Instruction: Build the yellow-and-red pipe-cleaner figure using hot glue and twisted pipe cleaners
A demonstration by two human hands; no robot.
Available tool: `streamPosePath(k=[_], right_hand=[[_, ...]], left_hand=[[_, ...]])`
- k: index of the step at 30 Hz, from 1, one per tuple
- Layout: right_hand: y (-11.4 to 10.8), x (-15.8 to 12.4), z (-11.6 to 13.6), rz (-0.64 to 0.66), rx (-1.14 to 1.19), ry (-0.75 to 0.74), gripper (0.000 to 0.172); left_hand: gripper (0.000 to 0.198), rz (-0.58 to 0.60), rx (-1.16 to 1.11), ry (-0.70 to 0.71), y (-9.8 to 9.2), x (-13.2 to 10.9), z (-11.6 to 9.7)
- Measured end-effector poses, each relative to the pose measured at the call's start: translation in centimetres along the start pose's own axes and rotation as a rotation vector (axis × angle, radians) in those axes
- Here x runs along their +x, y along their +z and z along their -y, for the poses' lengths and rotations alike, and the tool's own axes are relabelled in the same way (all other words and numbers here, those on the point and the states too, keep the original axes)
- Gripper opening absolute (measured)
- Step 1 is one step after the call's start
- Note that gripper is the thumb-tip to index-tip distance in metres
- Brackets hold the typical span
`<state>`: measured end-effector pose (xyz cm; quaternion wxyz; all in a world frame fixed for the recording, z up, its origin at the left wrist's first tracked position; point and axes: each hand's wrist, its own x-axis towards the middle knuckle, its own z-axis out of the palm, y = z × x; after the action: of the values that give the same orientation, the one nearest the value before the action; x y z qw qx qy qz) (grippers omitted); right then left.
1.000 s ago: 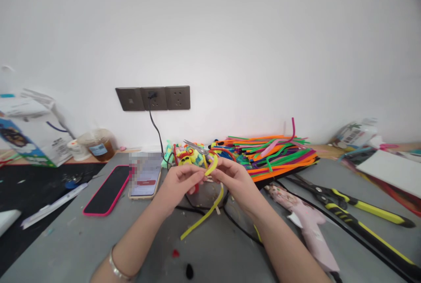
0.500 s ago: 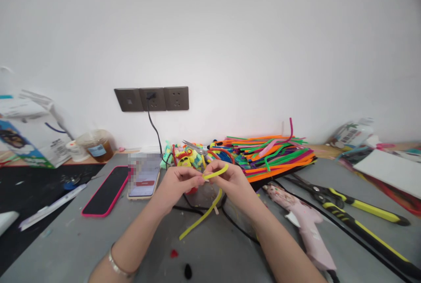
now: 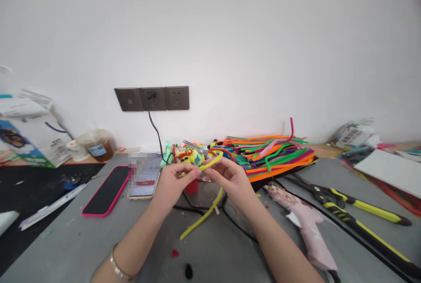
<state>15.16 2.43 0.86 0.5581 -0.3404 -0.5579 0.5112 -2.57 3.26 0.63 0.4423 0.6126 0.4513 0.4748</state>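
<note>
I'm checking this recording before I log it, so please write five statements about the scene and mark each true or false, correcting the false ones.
1. The left hand and the right hand both hold a bent yellow strip. True.
2. The bracelet is on the right wrist. False: the bracelet is on the left wrist.
3. The pink glue gun lies to the left of the shears. True.
4. The pink-edged phone stands upright. False: it lies flat.
5. A plug sits in the middle wall socket. True.
</note>
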Motion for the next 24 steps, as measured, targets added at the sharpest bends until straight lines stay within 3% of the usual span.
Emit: streamPosePath(k=[14,24], right_hand=[[-0.2,-0.1,0.8,0.043,-0.027,0.032,0.034],[-0.1,-0.2,0.6,-0.004,-0.029,0.034,0.031]], left_hand=[[0.026,0.166,0.007,0.03,0.2,-0.5,-1.2],[0.029,0.117,-0.041,-0.038,0.4,-0.4,-1.2]])
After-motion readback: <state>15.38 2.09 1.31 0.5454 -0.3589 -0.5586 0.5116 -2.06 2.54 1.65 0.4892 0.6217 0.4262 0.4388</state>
